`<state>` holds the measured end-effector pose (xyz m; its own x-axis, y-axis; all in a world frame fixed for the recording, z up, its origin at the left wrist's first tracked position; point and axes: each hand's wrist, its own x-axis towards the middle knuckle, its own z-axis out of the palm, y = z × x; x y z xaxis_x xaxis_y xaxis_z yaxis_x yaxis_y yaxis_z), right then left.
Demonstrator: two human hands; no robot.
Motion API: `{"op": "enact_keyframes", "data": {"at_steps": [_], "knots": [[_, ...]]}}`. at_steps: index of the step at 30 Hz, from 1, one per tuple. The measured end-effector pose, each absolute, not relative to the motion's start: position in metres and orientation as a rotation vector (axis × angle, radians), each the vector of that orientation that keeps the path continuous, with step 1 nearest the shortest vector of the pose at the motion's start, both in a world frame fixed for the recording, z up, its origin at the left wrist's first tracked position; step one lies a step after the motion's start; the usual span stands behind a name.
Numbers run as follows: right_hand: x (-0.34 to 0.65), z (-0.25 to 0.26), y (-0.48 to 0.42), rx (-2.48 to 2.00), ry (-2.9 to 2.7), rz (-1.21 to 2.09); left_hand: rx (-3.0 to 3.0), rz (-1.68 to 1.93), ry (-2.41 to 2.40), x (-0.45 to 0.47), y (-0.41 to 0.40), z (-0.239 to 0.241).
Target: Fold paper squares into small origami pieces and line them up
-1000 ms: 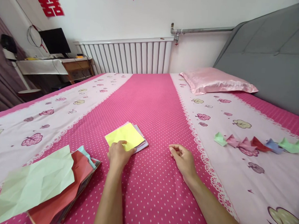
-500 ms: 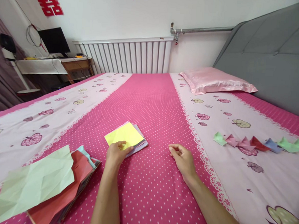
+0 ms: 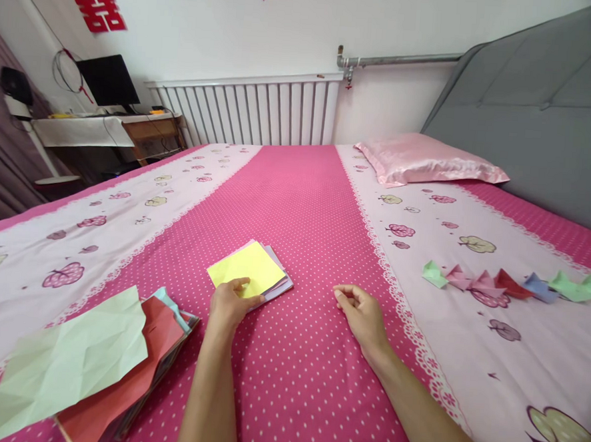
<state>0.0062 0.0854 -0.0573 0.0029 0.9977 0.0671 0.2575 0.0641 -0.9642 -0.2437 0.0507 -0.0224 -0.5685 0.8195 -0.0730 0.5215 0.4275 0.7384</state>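
Observation:
A small stack of square coloured paper, yellow on top with pink and pale purple edges showing beneath, lies on the pink dotted bedspread. My left hand grips the near edge of this stack, fingers bent over the yellow sheet and thumb at the edge. To the right, apart from the stack, my right hand rests on the bedspread with its fingers closed and nothing visible in them.
At the lower left lies a pile of larger sheets, with a creased pale green sheet over a red one. Several small folded paper boats stand in a row on the right. A pink pillow lies by the grey headboard.
My left thumb has shifted slightly at the stack's edge, and the raised right corner of the paper sits flatter. My right hand has not moved.

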Motion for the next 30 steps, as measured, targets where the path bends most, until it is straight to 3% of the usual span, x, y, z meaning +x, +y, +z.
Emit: {"op": "enact_keyframes", "data": {"at_steps": [19,30], "knots": [[0.007,-0.057,0.085,-1.369,-1.437,1.012,1.163,0.978,2.243,-0.236,0.044,-0.011],[0.007,-0.055,0.085,-1.369,-1.431,1.012,1.316,0.811,2.503,-0.229,0.044,0.004]]}}
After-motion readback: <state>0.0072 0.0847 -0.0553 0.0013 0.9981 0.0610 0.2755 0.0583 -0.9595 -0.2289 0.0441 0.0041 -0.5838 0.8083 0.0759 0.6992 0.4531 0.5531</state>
